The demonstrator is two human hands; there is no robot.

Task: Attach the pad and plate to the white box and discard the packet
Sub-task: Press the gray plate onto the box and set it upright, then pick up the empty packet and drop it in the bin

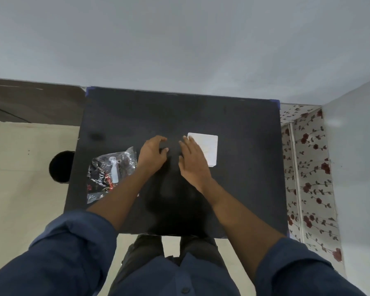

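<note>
On black table [244, 189], right hand [193, 162] overlapping white box [207, 149], pad unclear

We see the box [207, 149] right of centre on the table [244, 189], the packet [110, 174] at its left, our hands [153, 154] between them.

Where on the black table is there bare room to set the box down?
The far half of the table beyond both hands is bare, as is the right strip past the white box. It is crowded at the middle: packet, left hand, right hand.
</note>
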